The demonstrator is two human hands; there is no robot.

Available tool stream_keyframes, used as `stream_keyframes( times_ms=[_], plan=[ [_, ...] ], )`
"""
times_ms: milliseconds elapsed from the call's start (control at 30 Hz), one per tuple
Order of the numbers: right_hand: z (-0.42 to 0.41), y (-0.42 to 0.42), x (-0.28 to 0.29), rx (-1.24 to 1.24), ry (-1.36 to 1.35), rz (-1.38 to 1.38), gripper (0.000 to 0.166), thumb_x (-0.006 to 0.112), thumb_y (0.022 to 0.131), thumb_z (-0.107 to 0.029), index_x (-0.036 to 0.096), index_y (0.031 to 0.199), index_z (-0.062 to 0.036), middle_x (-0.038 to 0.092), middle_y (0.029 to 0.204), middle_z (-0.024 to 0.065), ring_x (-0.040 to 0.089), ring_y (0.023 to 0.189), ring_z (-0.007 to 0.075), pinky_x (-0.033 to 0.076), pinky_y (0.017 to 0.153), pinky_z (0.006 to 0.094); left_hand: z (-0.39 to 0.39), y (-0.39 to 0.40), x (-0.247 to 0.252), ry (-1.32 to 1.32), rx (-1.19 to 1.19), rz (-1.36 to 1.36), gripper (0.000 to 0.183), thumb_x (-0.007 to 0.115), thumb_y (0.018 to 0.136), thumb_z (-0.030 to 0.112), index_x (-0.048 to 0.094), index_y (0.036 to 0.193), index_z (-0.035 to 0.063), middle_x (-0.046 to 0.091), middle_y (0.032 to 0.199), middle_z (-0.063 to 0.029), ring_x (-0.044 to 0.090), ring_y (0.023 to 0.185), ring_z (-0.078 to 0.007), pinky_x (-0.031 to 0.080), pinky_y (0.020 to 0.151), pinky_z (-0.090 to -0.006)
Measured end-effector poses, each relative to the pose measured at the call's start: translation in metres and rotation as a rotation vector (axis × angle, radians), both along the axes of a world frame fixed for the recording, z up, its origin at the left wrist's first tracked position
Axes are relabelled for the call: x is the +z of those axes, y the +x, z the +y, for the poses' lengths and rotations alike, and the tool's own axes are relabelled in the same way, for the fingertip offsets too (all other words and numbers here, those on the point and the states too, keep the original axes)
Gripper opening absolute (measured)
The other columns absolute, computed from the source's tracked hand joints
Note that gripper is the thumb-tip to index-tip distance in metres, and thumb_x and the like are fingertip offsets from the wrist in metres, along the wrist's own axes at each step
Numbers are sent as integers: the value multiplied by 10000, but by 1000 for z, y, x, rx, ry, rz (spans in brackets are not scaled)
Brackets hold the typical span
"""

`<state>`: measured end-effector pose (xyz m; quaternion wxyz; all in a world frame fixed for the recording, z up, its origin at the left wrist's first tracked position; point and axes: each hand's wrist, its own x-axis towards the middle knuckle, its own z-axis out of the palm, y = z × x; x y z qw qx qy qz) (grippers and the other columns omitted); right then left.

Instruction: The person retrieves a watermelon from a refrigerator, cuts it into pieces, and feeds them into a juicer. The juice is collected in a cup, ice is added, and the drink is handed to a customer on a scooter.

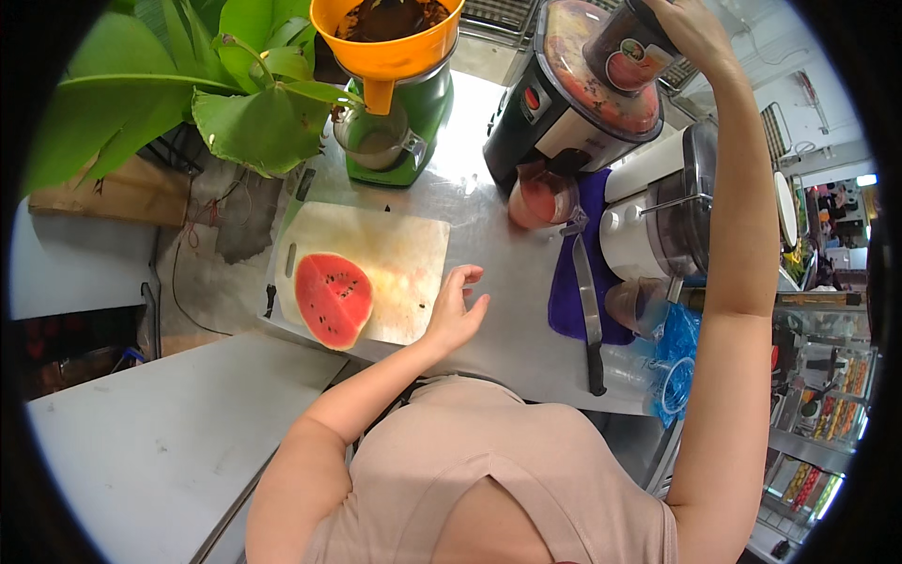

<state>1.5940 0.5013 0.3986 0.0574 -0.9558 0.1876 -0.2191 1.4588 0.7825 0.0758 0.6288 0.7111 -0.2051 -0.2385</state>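
At the top right my right hand (687,32) is at the top of the dark feed chute of a black and silver juicer (602,92); what its fingers hold is cut off by the picture's edge. Pink pulp shows under the juicer's clear lid. A clear jug with red juice (541,201) stands below the spout. My left hand (458,307) hovers with bent, parted fingers at the right edge of a stained white cutting board (409,243), holding nothing. A cut piece of watermelon (334,299) lies on the board's left part, red face up.
A long knife (588,303) lies partly on a purple cloth (567,303), its black handle towards me. A white juicer (641,225) stands at right, near plastic cups and a blue bag (680,331). Behind the board is a green citrus juicer (394,155) under an orange bowl (387,60). Large leaves overhang the left.
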Motion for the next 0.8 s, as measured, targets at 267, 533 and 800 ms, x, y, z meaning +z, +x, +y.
stream_keyframes(
  times_ms=[267, 533, 800],
  plan=[
    [0, -2, -20, -19, 14, 20, 527, 485, 818, -455, 520, 1167, -62, 582, 1087, 212, 556, 1021, 330, 430, 859, 388, 2, -6, 6, 8, -19, -12, 373, 588, 783, 22, 446, 1128, 28, 485, 1130, -103, 490, 1076, -196, 418, 881, -322],
    [2, -3, -18, 12, -37, 87, 717, 623, 703, -565, 499, 1190, -53, 551, 1159, 199, 521, 1084, 322, 421, 900, 363, 16, -14, 11, -17, 74, -70, 400, 608, 777, 28, 433, 1136, 50, 508, 1121, -91, 499, 1070, -193, 421, 875, -327],
    [-7, 0, 13, 102, 275, 51, 699, 689, 704, -488, 508, 1174, -4, 578, 1106, 205, 555, 1019, 276, 439, 871, 324, 54, -23, 9, 12, 198, -67, 416, 622, 770, 25, 426, 1135, 56, 527, 1087, -90, 511, 1041, -186, 426, 857, -323]
  ],
)
